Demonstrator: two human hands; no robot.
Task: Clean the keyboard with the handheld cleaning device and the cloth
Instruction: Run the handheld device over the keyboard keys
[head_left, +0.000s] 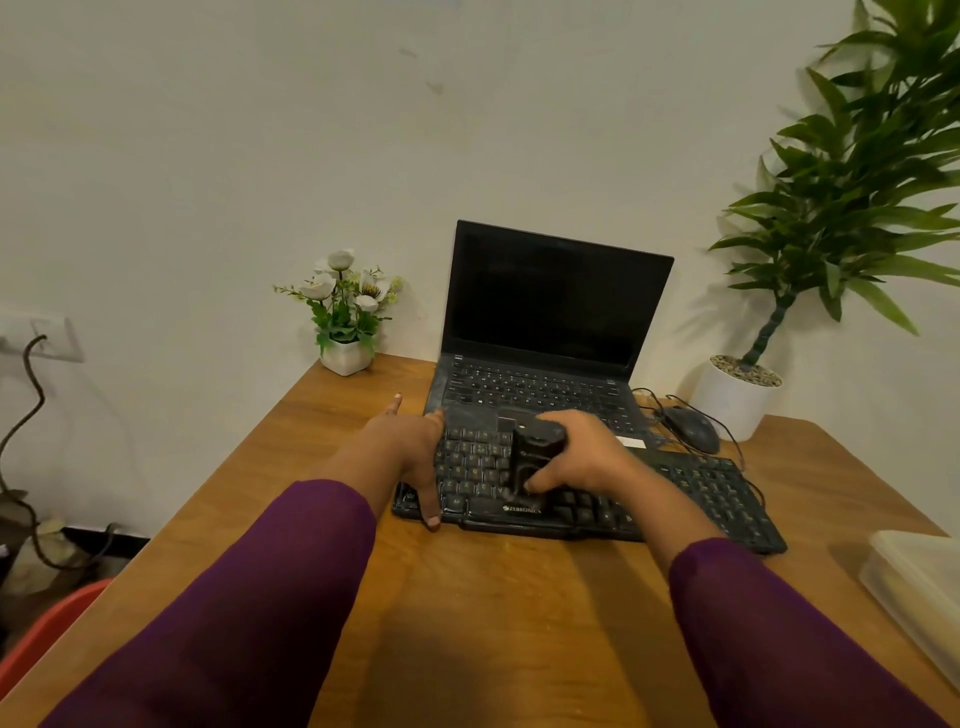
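Here we look down on a wooden table (467, 613) set against a pale wall (208, 156), with a tall potted plant (852, 197) at its far right corner. An open laptop (550, 312) with a dark screen stands at the back, and the black keyboard (717, 493) lies just in front of it, close against its near edge. Our left hand (415, 447) rests flat on the keyboard's left end, fingers spread and straight. Our right hand (587, 457) grips the black handheld cleaner (535, 452), which stands upright on the middle keys. A dark mouse (691, 428) sits just right of the laptop.
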